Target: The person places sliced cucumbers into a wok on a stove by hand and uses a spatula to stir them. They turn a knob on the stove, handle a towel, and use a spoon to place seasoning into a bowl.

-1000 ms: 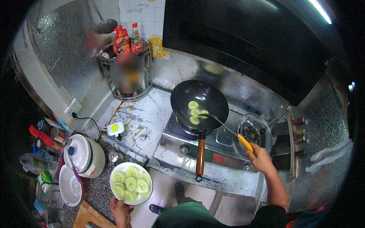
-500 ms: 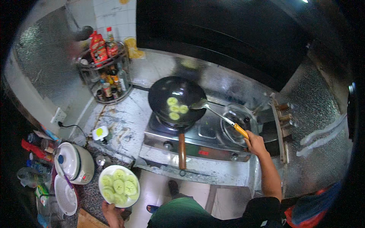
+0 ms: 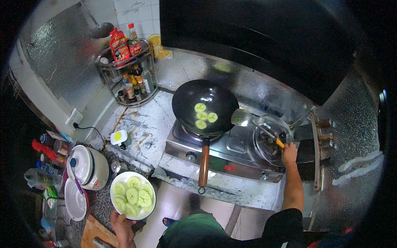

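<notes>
My right hand [image 3: 289,153] is closed round the yellow handle of a metal wok spatula [image 3: 243,118]. Its blade is just off the right rim of a black wok [image 3: 186,101], above the stove. Several pale green cucumber slices [image 3: 201,124] lie in the wok, whose wooden handle [image 3: 204,165] points toward me. At lower left my left hand [image 3: 123,226] grips the near edge of a white plate [image 3: 151,200]. More cucumber slices [image 3: 132,196] cover that plate. Some fingers of the left hand are hidden beneath it.
A glass lid [image 3: 271,138] rests on the right side of the steel gas stove [image 3: 182,149]. Left of the plate stand a white rice cooker [image 3: 97,169] and a white colander [image 3: 75,202]. A cutting board [image 3: 92,231] with a knife lies nearby. A bottle rack [image 3: 128,82] occupies the back corner.
The spatula's blade has moved right, away from the wok's rim, toward the glass lid. My left hand still holds the plate. The whole view has shifted slightly.
</notes>
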Motion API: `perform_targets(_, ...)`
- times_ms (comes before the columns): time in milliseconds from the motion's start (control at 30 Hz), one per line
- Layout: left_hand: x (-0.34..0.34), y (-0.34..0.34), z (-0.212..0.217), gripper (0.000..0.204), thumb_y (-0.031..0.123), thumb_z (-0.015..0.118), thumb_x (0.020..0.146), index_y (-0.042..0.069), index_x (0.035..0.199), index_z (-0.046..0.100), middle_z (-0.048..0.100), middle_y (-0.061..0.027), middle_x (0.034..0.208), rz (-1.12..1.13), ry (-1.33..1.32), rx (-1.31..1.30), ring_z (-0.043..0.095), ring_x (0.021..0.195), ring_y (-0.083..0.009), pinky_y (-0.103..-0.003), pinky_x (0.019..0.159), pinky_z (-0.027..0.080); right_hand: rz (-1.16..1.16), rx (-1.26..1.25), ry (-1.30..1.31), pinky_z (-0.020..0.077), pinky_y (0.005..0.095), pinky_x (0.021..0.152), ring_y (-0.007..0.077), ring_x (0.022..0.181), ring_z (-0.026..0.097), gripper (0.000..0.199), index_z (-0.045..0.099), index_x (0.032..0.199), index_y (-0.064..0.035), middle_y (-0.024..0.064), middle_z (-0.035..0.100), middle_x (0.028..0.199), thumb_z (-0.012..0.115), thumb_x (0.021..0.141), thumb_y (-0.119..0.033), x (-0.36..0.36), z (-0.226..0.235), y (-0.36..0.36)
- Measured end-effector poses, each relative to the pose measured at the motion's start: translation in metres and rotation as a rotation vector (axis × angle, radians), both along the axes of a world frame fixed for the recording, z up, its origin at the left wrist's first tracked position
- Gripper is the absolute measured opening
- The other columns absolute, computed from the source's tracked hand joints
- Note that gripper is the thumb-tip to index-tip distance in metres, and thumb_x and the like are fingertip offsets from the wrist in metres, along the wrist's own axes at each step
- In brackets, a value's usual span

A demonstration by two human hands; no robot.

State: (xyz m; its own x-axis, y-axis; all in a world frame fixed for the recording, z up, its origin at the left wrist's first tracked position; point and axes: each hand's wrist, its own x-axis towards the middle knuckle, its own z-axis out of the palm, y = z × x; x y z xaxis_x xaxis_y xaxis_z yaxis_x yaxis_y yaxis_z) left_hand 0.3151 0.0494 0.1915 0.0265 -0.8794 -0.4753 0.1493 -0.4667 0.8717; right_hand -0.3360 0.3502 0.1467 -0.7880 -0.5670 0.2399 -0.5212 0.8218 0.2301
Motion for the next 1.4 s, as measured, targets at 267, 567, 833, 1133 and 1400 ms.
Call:
perform_targets(267, -0.007, 0.007, 0.006, 0.032, 0.004, 0.046, 0.078, 0.002, 0.110, 0.046, 0.060, -0.0113, 0.094, 0.036, -0.001, -0.024, 0.061, 0.067, -0.0186, -0.028, 0.047, 0.050, -0.089, -0.016, -0.119, 0.0471, 0.0458, 0.080, 0.0359, 0.096, 0.054, 0.028, 0.058, 0.104, -0.0044, 0.0165, 0.050, 0.103, 0.062, 0.079, -0.016, -0.029, -0.015, -0.027)
perform_targets(567, 0.000, 0.005, 0.002, 0.031, 0.003, 0.046, 0.080, 0.002, 0.110, 0.049, 0.061, -0.0102, 0.095, 0.001, 0.016, -0.007, 0.060, 0.067, -0.0180, -0.028, 0.051, 0.051, -0.054, 0.147, -0.106, 0.0463, 0.0457, 0.082, 0.0373, 0.102, 0.052, 0.029, 0.056, 0.115, -0.0052, 0.0189, 0.049, 0.113, 0.045, 0.088, -0.013, -0.022, -0.013, -0.036)
perform_targets(833, 0.004, -0.004, -0.005, 0.026, 0.000, 0.047, 0.080, -0.003, 0.105, 0.050, 0.060, -0.0121, 0.092, -0.088, 0.003, 0.008, 0.061, 0.067, -0.0164, -0.026, 0.051, 0.053, 0.447, -0.536, -0.144, 0.0443, 0.0405, 0.085, 0.0352, 0.097, 0.055, 0.031, 0.057, 0.107, -0.0005, 0.0178, 0.056, 0.106, 0.062, 0.077, -0.003, 0.113, 0.060, -0.112)
perform_targets(1133, -0.015, 0.001, -0.028, 0.023, -0.002, 0.048, 0.080, -0.003, 0.103, 0.049, 0.054, -0.0102, 0.090, -0.146, 0.021, -0.018, 0.060, 0.064, -0.0164, -0.026, 0.049, 0.052, 1.504, -0.221, -0.595, 0.0467, 0.0391, 0.079, 0.0292, 0.093, 0.055, 0.038, 0.061, 0.106, -0.0085, 0.0110, 0.057, 0.110, 0.071, 0.071, -0.021, 0.423, 0.111, -0.275)
perform_targets(1400, -0.044, 0.008, -0.036, 0.025, -0.002, 0.051, 0.080, -0.005, 0.105, 0.048, 0.053, -0.0122, 0.092, -0.243, 0.014, -0.051, 0.059, 0.060, -0.0175, -0.027, 0.047, 0.052, 1.484, -0.008, -0.468, 0.0430, 0.0366, 0.076, 0.0247, 0.092, 0.052, 0.059, 0.056, 0.113, 0.0017, 0.0092, 0.055, 0.098, 0.066, 0.063, -0.028, 0.462, 0.074, -0.303)
